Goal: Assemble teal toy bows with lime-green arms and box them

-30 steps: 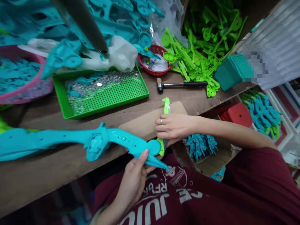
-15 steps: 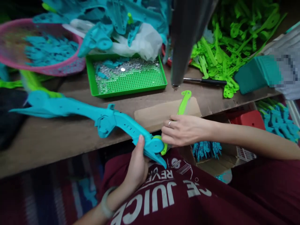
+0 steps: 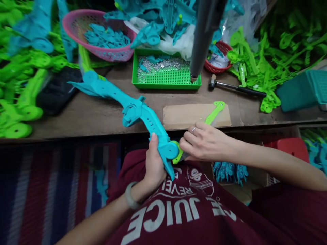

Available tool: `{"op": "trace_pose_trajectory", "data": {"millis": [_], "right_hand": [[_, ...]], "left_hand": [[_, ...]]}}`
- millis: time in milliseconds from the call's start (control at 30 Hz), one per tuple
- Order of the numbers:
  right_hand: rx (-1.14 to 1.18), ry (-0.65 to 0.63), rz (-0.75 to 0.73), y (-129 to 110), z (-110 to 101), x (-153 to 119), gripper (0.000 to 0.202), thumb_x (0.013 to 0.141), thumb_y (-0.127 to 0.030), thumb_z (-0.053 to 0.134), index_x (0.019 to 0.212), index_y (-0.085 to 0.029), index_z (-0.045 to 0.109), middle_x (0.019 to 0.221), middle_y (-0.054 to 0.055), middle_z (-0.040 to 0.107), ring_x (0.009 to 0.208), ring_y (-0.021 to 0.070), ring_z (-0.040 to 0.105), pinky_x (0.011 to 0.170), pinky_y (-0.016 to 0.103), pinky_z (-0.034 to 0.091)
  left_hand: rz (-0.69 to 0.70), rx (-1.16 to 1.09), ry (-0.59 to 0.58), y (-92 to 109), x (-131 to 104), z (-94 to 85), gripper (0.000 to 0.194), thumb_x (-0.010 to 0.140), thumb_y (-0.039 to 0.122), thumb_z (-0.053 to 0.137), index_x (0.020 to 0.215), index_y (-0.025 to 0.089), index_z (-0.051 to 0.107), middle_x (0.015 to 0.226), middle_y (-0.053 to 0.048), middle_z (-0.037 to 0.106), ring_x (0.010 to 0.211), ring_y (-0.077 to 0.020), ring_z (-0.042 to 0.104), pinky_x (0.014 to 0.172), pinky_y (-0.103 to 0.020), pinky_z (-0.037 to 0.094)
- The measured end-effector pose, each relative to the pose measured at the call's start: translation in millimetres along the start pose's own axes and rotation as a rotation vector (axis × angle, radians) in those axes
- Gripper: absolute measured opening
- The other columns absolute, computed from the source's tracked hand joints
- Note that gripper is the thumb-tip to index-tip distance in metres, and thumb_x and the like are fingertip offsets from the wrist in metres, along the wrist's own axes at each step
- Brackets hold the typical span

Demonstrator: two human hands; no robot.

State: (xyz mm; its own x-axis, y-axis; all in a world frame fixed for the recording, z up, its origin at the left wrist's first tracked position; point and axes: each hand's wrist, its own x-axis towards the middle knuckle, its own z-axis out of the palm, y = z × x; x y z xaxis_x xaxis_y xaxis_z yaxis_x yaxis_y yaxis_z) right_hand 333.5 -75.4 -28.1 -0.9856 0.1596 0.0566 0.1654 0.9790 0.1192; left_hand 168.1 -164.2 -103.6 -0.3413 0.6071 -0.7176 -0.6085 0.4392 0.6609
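Note:
A long blue plastic part (image 3: 155,124) lies slantwise over the bench edge, its near end in front of my shirt. My left hand (image 3: 154,163) is closed around that near end, thumb on top. My right hand (image 3: 201,141) grips a lime-green plastic arm (image 3: 216,112), whose hooked far end sticks out above my fingers over a strip of brown cardboard (image 3: 184,114). The green arm's other end (image 3: 176,154) sits against the round near end of the blue part. My right fingertips are partly hidden.
A green tray (image 3: 166,85) of small metal pieces, a pink basket (image 3: 100,51) of blue pieces and a hammer (image 3: 238,89) stand on the bench. A dark metal post (image 3: 205,37) comes down over the tray's corner. Green parts (image 3: 255,64) are heaped at right, others at left.
My view has swung left, bringing the left-hand green parts and the hammer's head into sight. The blue part tilts more steeply. Both hands keep their grips.

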Motion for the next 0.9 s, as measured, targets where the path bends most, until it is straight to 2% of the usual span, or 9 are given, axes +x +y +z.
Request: {"op": "trace_pose_trajectory", "data": {"millis": [100,233,433,567,633,700,733,800,900], "right_hand": [[-0.071,0.079,0.152,-23.7,4.6,0.1,0.032,0.104,-0.037,0.042,0.09,-0.014,0.059,0.07,0.006,0.061,0.062,0.0201,0.053,0.058,0.035,0.025],[-0.121,0.206,0.456,-58.4,8.4,1.1,0.038,0.103,-0.038,0.042,0.085,-0.012,0.061,0.064,0.007,0.057,0.058,0.0196,0.046,0.056,0.035,0.019],[-0.106,0.23,0.669,-85.4,18.7,10.1,0.037,0.104,-0.035,0.041,0.099,-0.008,0.065,0.072,0.012,0.065,0.067,0.0221,0.049,0.06,0.037,0.028],[-0.174,0.316,0.497,-62.8,26.0,-2.5,0.045,0.103,-0.043,0.041,0.1,-0.006,0.067,0.07,0.01,0.065,0.067,0.022,0.052,0.06,0.036,0.03],[-0.169,0.329,0.407,-39.5,26.6,-18.9,0.049,0.102,-0.049,0.044,0.098,-0.006,0.067,0.068,0.008,0.064,0.066,0.0213,0.054,0.061,0.036,0.033],[-0.161,0.325,0.357,-16.1,26.8,-38.1,0.047,0.1,-0.05,0.05,0.098,-0.006,0.067,0.069,0.007,0.065,0.067,0.0206,0.057,0.064,0.035,0.037],[-0.16,0.326,0.328,-6.4,27.3,-47.8,0.045,0.099,-0.049,0.052,0.098,-0.006,0.067,0.07,0.007,0.066,0.067,0.0205,0.058,0.065,0.034,0.039],[-0.17,0.338,0.255,7.3,30.2,-66.4,0.043,0.098,-0.047,0.055,0.101,-0.006,0.065,0.073,0.009,0.068,0.07,0.021,0.06,0.068,0.034,0.042],[-0.174,0.36,0.196,17.5,39.0,-90.0,0.041,0.101,-0.045,0.049,0.104,-0.008,0.063,0.077,0.011,0.07,0.073,0.0219,0.063,0.071,0.035,0.046]], "left_hand": [[0.065,-0.059,0.05,6.3,-2.4,9.4,0.055,0.07,0.073,0.073,0.066,0.024,0.051,0.055,0.007,0.053,0.048,-0.0098,0.047,0.047,-0.023,0.041],[0.047,-0.133,0.014,11.9,-4.5,22.4,0.053,0.076,0.072,0.067,0.064,0.024,0.047,0.054,0.007,0.052,0.046,-0.0098,0.046,0.049,-0.023,0.044],[0.001,-0.174,-0.034,6.8,-1.4,26.7,0.055,0.077,0.074,0.064,0.062,0.023,0.046,0.052,0.006,0.053,0.045,-0.0096,0.047,0.047,-0.024,0.042],[0.054,-0.073,-0.091,2.1,1.3,17.9,0.06,0.071,0.08,0.067,0.073,0.02,0.06,0.065,0.003,0.064,0.058,-0.012,0.057,0.058,-0.024,0.049],[0.09,0.064,-0.263,4.8,0.2,11.8,0.062,0.071,0.079,0.069,0.085,0.018,0.067,0.081,-0.001,0.072,0.074,-0.0161,0.064,0.068,-0.026,0.052],[0.073,0.195,-0.465,12.4,-1.7,4.9,0.059,0.073,0.074,0.071,0.091,0.019,0.069,0.09,-0.004,0.073,0.085,-0.0198,0.066,0.074,-0.029,0.052],[0.055,0.226,-0.521,17.7,-2.3,0.9,0.056,0.075,0.072,0.072,0.093,0.019,0.069,0.093,-0.005,0.073,0.089,-0.0211,0.067,0.076,-0.03,0.052],[0.032,0.184,-0.531,30.3,-1.8,-9.3,0.055,0.077,0.069,0.073,0.1,0.019,0.069,0.102,-0.009,0.073,0.097,-0.0238,0.068,0.082,-0.033,0.053],[0.048,-0.037,-0.417,51.3,6.6,-32.8,0.06,0.075,0.065,0.077,0.113,0.02,0.066,0.12,-0.013,0.07,0.108,-0.0277,0.067,0.087,-0.037,0.054]]}}
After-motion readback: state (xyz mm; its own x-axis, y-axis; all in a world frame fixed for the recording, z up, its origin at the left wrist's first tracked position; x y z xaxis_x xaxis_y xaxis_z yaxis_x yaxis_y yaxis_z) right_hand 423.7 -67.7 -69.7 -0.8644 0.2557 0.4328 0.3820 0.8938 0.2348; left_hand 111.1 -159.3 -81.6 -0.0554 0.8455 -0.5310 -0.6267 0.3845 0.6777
